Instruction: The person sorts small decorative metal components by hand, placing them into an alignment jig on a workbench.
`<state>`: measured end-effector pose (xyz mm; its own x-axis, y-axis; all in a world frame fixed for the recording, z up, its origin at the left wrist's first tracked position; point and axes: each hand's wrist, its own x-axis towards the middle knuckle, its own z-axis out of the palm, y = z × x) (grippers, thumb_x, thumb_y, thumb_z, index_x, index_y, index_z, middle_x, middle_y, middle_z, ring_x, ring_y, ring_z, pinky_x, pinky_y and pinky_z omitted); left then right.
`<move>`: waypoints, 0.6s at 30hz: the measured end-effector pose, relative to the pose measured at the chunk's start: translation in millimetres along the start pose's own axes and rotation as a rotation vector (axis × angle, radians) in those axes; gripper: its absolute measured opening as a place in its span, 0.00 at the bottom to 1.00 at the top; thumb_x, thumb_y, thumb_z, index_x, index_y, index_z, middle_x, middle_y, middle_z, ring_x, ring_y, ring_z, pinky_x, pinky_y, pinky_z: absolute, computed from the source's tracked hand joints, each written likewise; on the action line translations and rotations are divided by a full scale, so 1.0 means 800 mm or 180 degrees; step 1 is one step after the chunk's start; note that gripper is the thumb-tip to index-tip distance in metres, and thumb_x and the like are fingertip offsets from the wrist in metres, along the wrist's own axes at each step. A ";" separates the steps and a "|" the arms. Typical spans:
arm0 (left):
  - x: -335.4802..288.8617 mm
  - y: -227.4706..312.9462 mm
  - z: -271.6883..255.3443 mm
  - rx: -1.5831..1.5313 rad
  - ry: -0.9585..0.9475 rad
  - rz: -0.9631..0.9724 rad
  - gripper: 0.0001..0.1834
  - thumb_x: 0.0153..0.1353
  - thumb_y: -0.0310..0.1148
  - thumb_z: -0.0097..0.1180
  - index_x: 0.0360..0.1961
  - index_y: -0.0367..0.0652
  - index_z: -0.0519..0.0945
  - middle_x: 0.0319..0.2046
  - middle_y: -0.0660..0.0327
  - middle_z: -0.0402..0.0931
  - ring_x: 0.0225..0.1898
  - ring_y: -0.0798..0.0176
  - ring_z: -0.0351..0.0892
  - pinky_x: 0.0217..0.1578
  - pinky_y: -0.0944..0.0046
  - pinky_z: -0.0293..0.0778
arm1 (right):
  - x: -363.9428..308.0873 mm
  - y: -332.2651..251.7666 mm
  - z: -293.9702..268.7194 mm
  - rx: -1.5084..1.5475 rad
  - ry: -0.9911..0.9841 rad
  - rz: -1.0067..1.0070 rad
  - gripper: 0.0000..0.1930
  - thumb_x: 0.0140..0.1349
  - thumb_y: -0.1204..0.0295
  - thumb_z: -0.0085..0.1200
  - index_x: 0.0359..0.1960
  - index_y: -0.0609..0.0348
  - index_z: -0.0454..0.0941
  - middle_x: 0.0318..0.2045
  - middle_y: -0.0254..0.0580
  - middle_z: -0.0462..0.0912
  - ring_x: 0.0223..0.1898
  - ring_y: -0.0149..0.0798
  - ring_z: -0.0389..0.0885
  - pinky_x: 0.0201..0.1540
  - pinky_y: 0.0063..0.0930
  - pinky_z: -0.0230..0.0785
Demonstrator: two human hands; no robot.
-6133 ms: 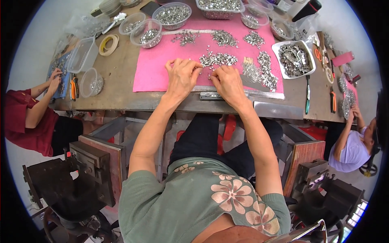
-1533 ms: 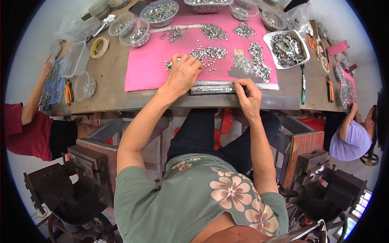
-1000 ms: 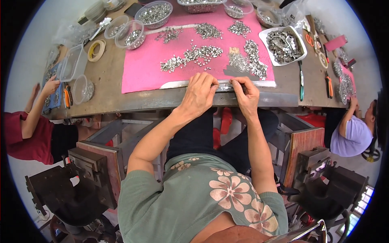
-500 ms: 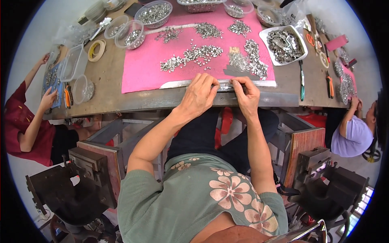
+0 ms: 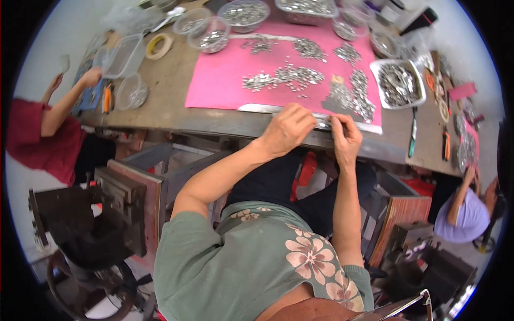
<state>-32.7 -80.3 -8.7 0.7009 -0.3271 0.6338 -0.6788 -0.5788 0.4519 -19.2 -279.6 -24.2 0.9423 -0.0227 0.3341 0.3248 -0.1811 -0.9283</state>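
Note:
At the table's front edge, my left hand [image 5: 289, 130] is closed with its fingertips pressed together. What it pinches is too small and hidden to make out. My right hand [image 5: 346, 138], a short way to the right, has thumb and forefinger pinched at the end of a shiny silver strip [image 5: 323, 123] that shows between the hands. Whether it grips this strip or a smaller piece, I cannot tell. Just beyond lies a pink mat [image 5: 219, 96] bearing loose silver metal pieces [image 5: 297, 76] in several piles. Dark flat strips [image 5: 334, 105] rest near the right-hand pile.
A white tray [image 5: 421, 97] of metal pieces stands right of the mat; clear tubs [image 5: 243, 25] line the far side. A green-handled tool [image 5: 412, 144], orange-handled pliers [image 5: 446, 152] and a tape roll [image 5: 167, 47] lie about. People work at left [image 5: 48, 139] and right [image 5: 463, 216].
The view has shifted, so table and mat sit farther right and tilted. Both my hands stay pinched close together at the front edge. The person on the left has moved an arm.

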 end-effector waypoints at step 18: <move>-0.056 -0.041 -0.050 0.0642 0.0164 -0.0819 0.20 0.54 0.45 0.70 0.46 0.50 0.84 0.39 0.63 0.74 0.47 0.57 0.72 0.52 0.51 0.57 | 0.016 -0.036 -0.070 -0.1405 -0.1574 -0.0338 0.26 0.52 0.76 0.69 0.55 0.64 0.78 0.52 0.47 0.80 0.51 0.48 0.80 0.55 0.35 0.72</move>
<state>-51.0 -16.7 -26.9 0.8283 -0.1158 0.5482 -0.4203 -0.7755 0.4712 -21.5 -329.9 16.1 0.8677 0.4514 0.2082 0.4529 -0.5450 -0.7056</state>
